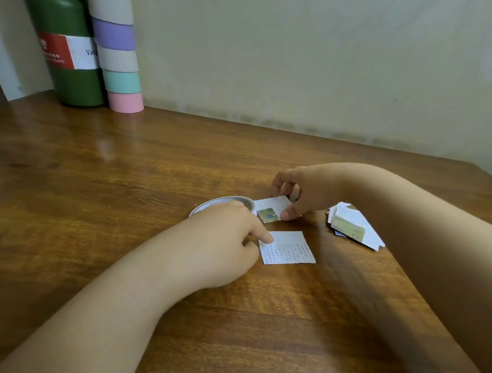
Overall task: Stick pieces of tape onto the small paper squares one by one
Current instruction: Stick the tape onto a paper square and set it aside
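Observation:
A white paper square (pixel 288 248) with printed text lies flat on the wooden table. My left hand (pixel 227 243) touches its left edge with a fingertip, fingers loosely curled. Behind that hand lies a roll of clear tape (pixel 212 206), partly hidden. A second paper square (pixel 272 209), with a small green picture, lies just beyond. My right hand (pixel 304 193) pinches this second square, thumb on its near right edge and fingers curled over its far edge. No loose piece of tape can be made out.
A pile of several more paper squares (pixel 353 226) lies to the right, beside my right forearm. At the back left stand a green bottle (pixel 67 53) and a stack of coloured tape rolls (pixel 118 53) against the wall.

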Demonstrator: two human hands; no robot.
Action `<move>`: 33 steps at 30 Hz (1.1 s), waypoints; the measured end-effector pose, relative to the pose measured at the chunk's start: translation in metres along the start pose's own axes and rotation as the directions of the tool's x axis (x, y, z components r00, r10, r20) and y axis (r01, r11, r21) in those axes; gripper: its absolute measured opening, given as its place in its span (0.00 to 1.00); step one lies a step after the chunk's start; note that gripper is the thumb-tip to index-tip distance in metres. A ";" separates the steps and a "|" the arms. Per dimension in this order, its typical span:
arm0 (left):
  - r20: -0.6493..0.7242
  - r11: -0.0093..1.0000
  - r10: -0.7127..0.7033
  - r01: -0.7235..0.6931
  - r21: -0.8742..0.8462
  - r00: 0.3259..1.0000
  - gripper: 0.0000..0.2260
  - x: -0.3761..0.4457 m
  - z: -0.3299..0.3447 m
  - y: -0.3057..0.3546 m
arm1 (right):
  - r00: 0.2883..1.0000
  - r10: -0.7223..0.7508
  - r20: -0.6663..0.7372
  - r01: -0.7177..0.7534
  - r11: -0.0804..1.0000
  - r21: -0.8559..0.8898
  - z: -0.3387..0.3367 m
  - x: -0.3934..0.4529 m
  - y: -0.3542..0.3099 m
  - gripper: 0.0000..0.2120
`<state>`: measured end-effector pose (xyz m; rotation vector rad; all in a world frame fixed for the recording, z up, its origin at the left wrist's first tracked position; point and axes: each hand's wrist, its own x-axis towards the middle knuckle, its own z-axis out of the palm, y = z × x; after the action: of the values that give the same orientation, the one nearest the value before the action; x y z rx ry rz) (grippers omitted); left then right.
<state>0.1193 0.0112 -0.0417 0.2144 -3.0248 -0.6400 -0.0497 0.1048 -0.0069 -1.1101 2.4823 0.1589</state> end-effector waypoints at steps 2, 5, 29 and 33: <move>0.022 1.000 0.003 -0.004 0.006 1.000 0.17 0.000 0.001 0.001 | 1.000 0.010 0.017 -0.009 1.000 -0.014 -0.002 0.001 0.000 0.20; -0.010 1.000 0.003 -0.003 0.000 1.000 0.17 -0.001 0.001 0.000 | 0.995 0.009 -0.103 0.000 0.996 0.085 0.006 0.002 0.004 0.16; -0.121 0.991 -0.120 0.127 0.051 0.985 0.13 0.007 0.013 -0.005 | 0.926 0.173 -0.334 0.035 0.845 0.534 0.077 -0.065 -0.002 0.11; -0.133 0.991 -0.120 0.128 0.048 0.984 0.11 0.008 0.015 -0.006 | 0.912 0.176 -0.371 0.037 0.865 0.500 0.080 -0.064 -0.004 0.11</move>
<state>0.1110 0.0103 -0.0580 0.4321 -2.9237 -0.5263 0.0175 0.1669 -0.0530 -0.8863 2.6809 -0.7351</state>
